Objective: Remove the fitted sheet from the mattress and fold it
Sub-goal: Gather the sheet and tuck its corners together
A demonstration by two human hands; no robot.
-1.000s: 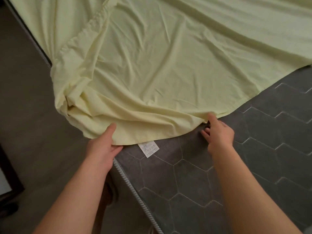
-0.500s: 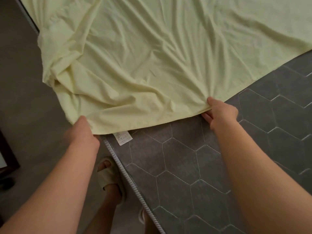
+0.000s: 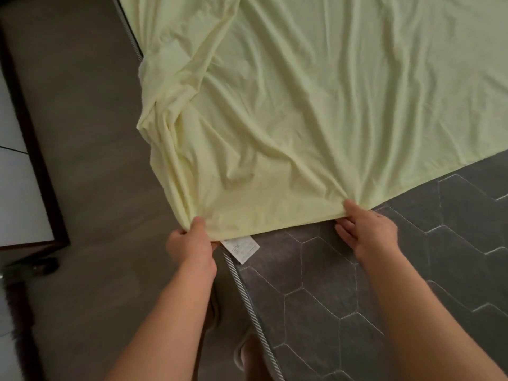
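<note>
Two hands hold the near edge of the sheet [image 3: 316, 105], which lies spread and creased over the far part of the mattress [image 3: 412, 257], its near hem already drawn back so that grey quilted ticking shows bare on the near side. The left hand [image 3: 189, 248] pinches the hem at the corner that hangs off the mattress side, thumb on top and fingers curled beneath the cloth; the right hand [image 3: 368, 235] grips the hem further along, thumb pressed on the fabric with the fingers tucked below, though how far those fingers close under the cloth I cannot tell. A white tag [image 3: 241, 247] peeps out just under the hem, near the left hand and above the striped piping [image 3: 242, 284]. The step in hand looks to be squaring up this edge for a fold, or drawing the sheet further off. To do it well, I judge both pinches should sit on the hem itself, not on loose cloth behind it, so the edge runs taut between the hands. The bunched folds at the left corner want shaking out before any fold is laid, since gathered elastic will make a lumpy crease. Lifting both hands level and carrying the edge evenly would keep the far cloth from dragging askew. Some cloth hangs toward the floor [image 3: 82, 188] on the left; raising that side first should keep it clean.
</note>
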